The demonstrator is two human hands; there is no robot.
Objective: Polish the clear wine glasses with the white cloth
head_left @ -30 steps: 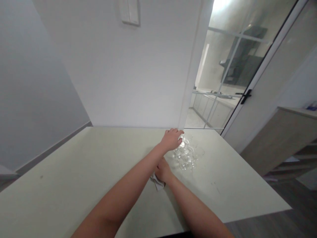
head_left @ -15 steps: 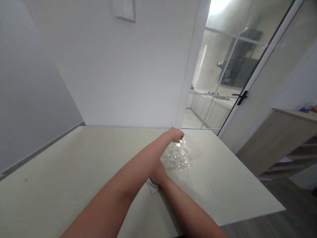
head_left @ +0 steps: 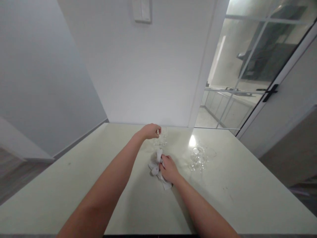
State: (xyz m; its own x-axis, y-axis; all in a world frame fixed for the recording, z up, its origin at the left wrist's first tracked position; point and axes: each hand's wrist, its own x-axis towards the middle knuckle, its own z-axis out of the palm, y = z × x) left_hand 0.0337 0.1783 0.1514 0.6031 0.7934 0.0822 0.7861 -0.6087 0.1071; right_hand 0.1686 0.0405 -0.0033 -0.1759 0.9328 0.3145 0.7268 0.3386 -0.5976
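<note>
My left hand (head_left: 150, 131) is closed on a clear stemmed glass (head_left: 163, 138), held just above the white table (head_left: 74, 178) near its far edge. My right hand (head_left: 168, 169) rests on the table and grips a crumpled white cloth (head_left: 156, 166), just below the held glass. A cluster of several clear glasses (head_left: 200, 158) stands on the table to the right of both hands.
A white wall with a light switch (head_left: 141, 10) rises behind the table. A glass-paned door (head_left: 250, 66) with a black handle (head_left: 269, 92) stands at the right, with a kitchen beyond. The table's right edge drops to a dark floor.
My left hand has lifted one glass out of the cluster and carried it left. My right hand with the cloth now shows beside it. The view has shifted.
</note>
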